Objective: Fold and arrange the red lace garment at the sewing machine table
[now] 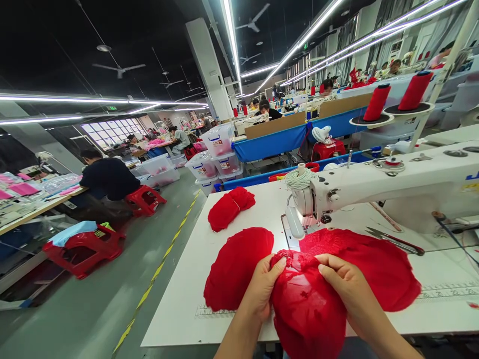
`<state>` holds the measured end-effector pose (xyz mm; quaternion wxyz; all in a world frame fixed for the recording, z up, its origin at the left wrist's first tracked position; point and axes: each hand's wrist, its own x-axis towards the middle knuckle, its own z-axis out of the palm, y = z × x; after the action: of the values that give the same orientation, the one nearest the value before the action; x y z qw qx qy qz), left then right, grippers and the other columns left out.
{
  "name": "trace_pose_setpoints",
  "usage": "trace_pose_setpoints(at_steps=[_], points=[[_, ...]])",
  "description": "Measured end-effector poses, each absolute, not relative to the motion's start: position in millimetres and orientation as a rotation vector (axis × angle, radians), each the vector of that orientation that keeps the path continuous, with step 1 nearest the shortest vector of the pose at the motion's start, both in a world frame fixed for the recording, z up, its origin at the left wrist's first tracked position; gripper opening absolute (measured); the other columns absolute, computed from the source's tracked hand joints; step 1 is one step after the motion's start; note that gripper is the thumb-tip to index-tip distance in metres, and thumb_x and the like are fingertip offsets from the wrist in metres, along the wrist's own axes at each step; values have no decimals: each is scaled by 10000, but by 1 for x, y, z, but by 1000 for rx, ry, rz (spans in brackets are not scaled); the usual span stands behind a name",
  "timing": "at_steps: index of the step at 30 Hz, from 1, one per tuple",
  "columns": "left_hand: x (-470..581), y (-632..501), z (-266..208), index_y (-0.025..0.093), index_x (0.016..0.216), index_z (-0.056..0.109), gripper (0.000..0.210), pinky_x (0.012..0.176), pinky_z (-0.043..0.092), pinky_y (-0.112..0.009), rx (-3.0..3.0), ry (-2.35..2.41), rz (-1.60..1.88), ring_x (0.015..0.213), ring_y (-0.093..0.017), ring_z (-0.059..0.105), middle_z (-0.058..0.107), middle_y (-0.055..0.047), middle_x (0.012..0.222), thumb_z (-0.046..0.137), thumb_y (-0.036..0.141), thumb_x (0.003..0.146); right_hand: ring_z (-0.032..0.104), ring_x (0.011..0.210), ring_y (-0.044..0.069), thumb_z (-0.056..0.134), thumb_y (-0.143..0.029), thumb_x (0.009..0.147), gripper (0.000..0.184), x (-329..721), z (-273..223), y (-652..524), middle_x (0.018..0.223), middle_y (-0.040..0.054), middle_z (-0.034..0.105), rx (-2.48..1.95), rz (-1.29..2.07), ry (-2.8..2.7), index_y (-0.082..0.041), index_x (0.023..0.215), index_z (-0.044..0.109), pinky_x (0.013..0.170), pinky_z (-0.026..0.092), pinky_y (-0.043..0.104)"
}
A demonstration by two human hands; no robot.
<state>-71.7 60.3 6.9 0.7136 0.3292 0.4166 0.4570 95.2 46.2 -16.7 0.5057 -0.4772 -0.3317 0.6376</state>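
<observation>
Both hands (303, 289) pinch red lace fabric (305, 309) beside sewing machine (392, 187).

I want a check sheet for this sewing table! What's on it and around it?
Surface: white table, ruler printed along its edge.
Job's things: red lace piece, in front of the sewing machine.
Clutter: red fabric stack, tied red bundle, scissors.
Hands: left hand and right hand both pinch the lace piece.
Cables: dark cord by the machine.
Surroundings: red thread cones, red stools, seated workers.
</observation>
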Motion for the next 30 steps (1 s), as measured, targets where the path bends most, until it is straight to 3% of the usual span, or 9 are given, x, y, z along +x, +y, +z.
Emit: trace_pose_setpoints(at_steps=[3,7,13,19,24,27,30], points=[[-71,60,8,111,856,681,524,779,456,-290,716,935,1013,767,-176,617,701,-74,807,836,528,579,485,690,141,795,-533,618,452,95,-14,47,721,-10,587,-1141,1565,-764,-178,870,673,638,419,219],[-70,60,9,107,868,689,540,778,469,-293,730,928,1006,800,-194,631,707,-86,827,832,538,577,443,642,127,763,-579,629,446,91,-6,48,662,-10,534,-1138,1524,-841,-162,685,614,579,388,215],[-70,63,3,111,870,691,484,759,474,-281,698,923,1030,819,-198,645,708,-86,825,825,499,614,457,611,120,836,-501,472,447,88,-4,49,626,-14,571,-1186,1513,-641,-171,741,699,551,397,193],[-72,63,-3,107,887,684,418,764,479,-277,692,925,1042,835,-198,651,710,-98,852,799,449,675,604,757,208,851,-487,484,399,89,-3,47,705,32,669,-1125,1497,-554,-205,748,753,643,499,240],[-70,62,-4,130,909,676,283,783,480,-258,704,921,1067,823,-164,646,712,-81,882,752,355,756,579,733,189,801,-585,585,403,84,0,43,679,32,637,-1065,1467,-664,-199,668,719,660,501,240],[-70,61,0,143,887,676,239,754,482,-234,681,898,1074,772,-139,639,713,-63,863,758,324,753,526,645,138,800,-545,637,404,83,1,39,628,-8,560,-1042,1517,-752,-178,627,633,574,451,202],[-76,57,2,126,854,699,271,677,478,-197,646,803,959,658,-105,615,703,-56,776,757,371,753,496,592,102,820,-494,653,379,87,1,39,635,-37,548,-1062,1573,-694,-182,719,615,541,424,178]])
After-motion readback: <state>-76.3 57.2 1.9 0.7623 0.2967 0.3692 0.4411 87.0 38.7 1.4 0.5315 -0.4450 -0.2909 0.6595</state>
